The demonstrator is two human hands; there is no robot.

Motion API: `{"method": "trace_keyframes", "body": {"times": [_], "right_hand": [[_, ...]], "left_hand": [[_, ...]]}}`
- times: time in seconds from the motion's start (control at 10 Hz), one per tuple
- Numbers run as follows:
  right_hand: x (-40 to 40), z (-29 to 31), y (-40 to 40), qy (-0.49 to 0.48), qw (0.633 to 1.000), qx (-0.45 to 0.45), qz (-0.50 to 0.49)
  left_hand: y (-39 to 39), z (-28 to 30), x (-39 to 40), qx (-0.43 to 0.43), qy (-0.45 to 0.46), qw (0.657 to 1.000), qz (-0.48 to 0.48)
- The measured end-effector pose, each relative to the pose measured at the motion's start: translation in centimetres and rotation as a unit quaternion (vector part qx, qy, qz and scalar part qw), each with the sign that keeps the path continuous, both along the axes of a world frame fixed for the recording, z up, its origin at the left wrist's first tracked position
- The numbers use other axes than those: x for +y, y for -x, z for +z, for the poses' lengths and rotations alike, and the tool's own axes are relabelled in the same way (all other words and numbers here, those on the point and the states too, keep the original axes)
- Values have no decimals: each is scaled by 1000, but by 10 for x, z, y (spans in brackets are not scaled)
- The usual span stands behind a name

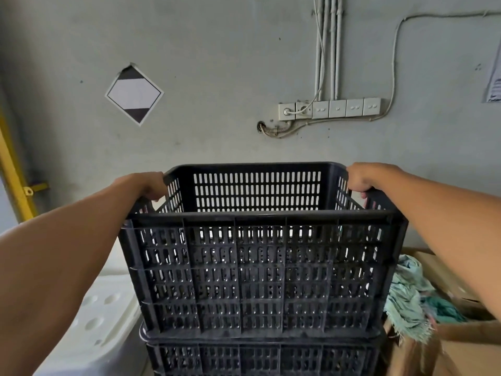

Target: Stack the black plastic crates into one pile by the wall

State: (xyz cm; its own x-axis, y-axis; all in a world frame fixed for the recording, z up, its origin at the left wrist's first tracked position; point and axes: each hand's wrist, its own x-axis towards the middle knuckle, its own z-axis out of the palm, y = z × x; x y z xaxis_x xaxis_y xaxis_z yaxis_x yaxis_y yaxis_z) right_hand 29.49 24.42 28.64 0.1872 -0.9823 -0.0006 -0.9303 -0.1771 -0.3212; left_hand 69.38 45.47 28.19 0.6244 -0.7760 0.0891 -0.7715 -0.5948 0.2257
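A black slotted plastic crate (pixel 260 278) fills the middle of the head view, close to the grey wall (pixel 217 50). It sits on top of another black crate (pixel 260 356), whose upper part shows below it. My left hand (pixel 147 185) grips the top crate's left rim. On the right rim, my right hand (pixel 363 177) is closed with its fingers curled over the edge. The top crate is empty inside.
A white moulded plastic piece (pixel 100 316) lies low at the left. An open cardboard box (pixel 455 343) with pale green cloth (pixel 409 299) stands at the right. A yellow metal frame (pixel 13 175) runs up the left edge. Sockets (pixel 329 108) and cables hang on the wall.
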Motion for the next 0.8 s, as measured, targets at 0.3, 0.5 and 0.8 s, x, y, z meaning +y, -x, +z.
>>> {"method": "trace_keyframes", "body": {"times": [0.3, 0.5, 0.8], "right_hand": [[-2, -5, 6, -29, 999, -42, 6], [-5, -4, 5, -19, 1000, 3, 23], [9, 13, -2, 4, 992, 103, 71]], "left_hand": [[17, 7, 5, 10, -52, 999, -10], [15, 4, 2, 18, -31, 999, -8], [-2, 19, -20, -23, -6, 1000, -10]]}}
